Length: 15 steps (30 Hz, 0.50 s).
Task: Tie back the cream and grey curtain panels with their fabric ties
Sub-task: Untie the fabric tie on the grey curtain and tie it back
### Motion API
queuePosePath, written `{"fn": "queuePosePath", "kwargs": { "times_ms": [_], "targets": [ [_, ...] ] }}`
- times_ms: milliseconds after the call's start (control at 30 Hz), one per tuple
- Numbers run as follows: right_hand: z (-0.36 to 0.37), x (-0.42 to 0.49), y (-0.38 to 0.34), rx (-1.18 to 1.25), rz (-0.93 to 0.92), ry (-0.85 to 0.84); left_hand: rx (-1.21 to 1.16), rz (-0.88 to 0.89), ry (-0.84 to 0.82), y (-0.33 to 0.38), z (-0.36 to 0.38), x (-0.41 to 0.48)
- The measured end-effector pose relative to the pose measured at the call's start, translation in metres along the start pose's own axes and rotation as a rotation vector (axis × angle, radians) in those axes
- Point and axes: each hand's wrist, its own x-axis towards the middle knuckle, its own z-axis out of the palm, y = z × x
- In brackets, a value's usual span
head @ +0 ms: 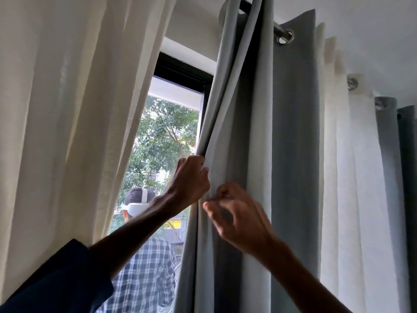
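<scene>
A grey curtain panel (pixel 282 154) hangs from a metal rod (pixel 276 26) right of centre, its folds bunched along the left edge. My left hand (pixel 189 179) grips that bunched leading edge, fingers curled around the fabric. Just below and to the right, my right hand (pixel 234 213) pinches a fold of the same grey panel between thumb and fingers. A cream curtain panel (pixel 67 120) fills the left side. No fabric tie shows in view.
Between the panels a window (pixel 167 136) with a black frame shows trees and a reflection of a person in a checked shirt wearing a white headset. More cream (pixel 338 166) and grey (pixel 404 199) panels hang further right under the white ceiling.
</scene>
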Motion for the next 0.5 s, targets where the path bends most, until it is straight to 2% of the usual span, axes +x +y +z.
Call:
{"fn": "queuePosePath", "kwargs": {
  "times_ms": [133, 200, 267, 367, 500],
  "targets": [
    [-0.021, 0.011, 0.035, -0.104, 0.107, 0.514, 0.002, 0.069, 0.051, -0.012, 0.003, -0.005],
    [-0.035, 0.023, 0.049, -0.152, 0.187, 0.628, 0.010, 0.089, 0.049, -0.016, 0.005, -0.003],
    [-0.049, 0.037, 0.060, -0.071, 0.310, 0.615, 0.018, 0.093, 0.083, -0.014, 0.007, 0.002],
    [-0.052, 0.055, 0.063, 0.103, 0.472, 0.481, 0.029, 0.088, 0.135, -0.010, 0.010, 0.010],
    [-0.036, 0.068, 0.051, 0.020, 0.445, 0.341, 0.040, 0.093, 0.149, -0.009, 0.010, 0.015]
  ]
}}
